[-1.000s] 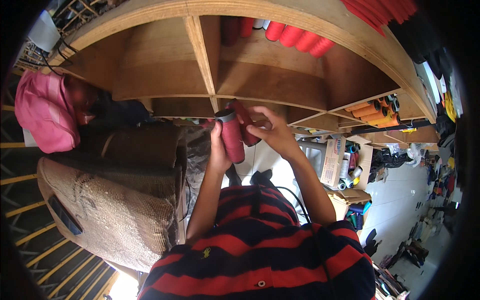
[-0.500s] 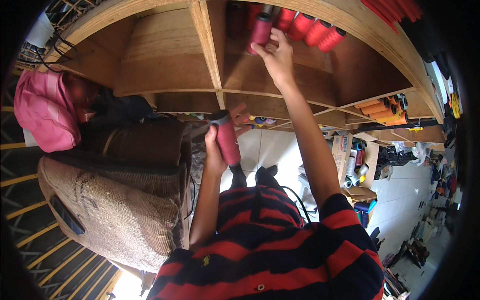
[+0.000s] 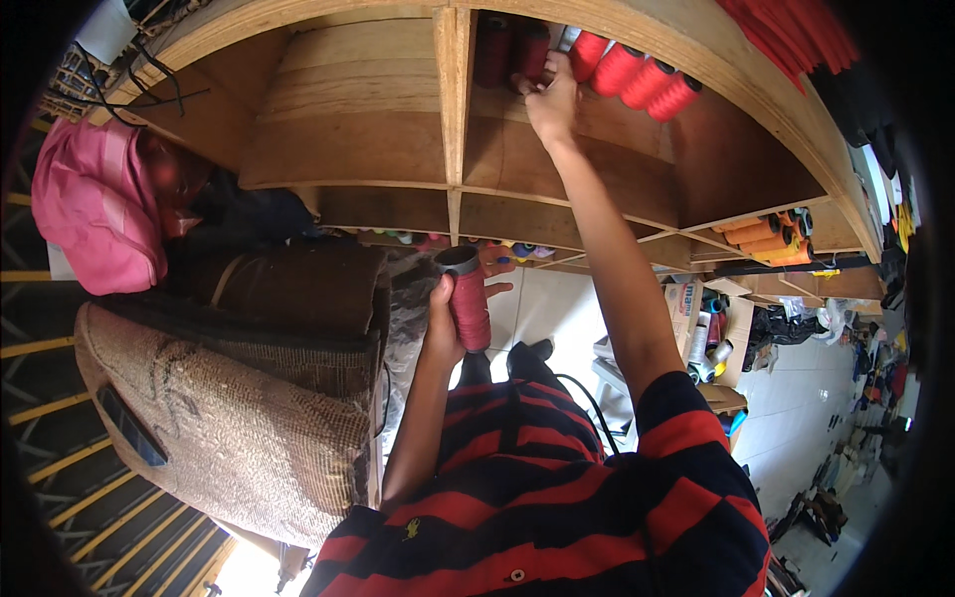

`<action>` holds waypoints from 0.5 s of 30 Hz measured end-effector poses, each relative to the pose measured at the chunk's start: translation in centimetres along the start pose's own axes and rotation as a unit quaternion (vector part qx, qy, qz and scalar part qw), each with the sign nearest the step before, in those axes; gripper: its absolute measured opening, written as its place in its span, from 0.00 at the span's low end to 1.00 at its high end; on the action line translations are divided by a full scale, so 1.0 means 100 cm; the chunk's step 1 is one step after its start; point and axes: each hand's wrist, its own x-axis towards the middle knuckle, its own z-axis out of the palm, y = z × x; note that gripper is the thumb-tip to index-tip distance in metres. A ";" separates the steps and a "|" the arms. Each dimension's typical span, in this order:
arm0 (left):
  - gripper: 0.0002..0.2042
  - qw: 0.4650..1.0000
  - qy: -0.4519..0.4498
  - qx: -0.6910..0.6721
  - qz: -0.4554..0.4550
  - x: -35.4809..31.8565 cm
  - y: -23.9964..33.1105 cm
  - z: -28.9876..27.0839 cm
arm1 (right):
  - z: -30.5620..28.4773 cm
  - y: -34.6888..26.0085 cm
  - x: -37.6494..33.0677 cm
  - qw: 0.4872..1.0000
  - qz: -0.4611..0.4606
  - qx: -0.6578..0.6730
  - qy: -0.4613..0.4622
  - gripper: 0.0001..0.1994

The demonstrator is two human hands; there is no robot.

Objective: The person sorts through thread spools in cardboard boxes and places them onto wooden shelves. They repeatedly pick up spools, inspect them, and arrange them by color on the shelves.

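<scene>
Grasping the pink-red spool (image 3: 470,308) near me with my left grip (image 3: 444,323); on the far shelf (image 3: 509,149), my right grip (image 3: 550,102) meets a dark-red spool (image 3: 530,50), whether clasped I can't tell.

A crimson spool (image 3: 470,310) is held — a darker spool (image 3: 531,48), shelved.

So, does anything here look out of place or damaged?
Nothing odd up close: the spool in the left hand looks intact and the bright red spools line up. The floor at far right looks untidy, though, with dark items strewn across it.
</scene>
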 end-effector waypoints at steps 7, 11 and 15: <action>0.37 0.999 -0.018 -0.039 -0.029 0.009 -0.011 0.004 | -0.009 0.020 -0.005 1.000 -0.011 0.006 -0.015 0.27; 0.35 0.985 0.044 -0.164 -0.039 0.012 -0.002 0.012 | -0.046 -0.023 -0.070 0.999 -0.046 -0.022 -0.009 0.21; 0.31 0.972 0.061 -0.224 -0.037 0.016 -0.005 0.010 | -0.102 -0.056 -0.168 0.936 0.091 0.235 -0.246 0.17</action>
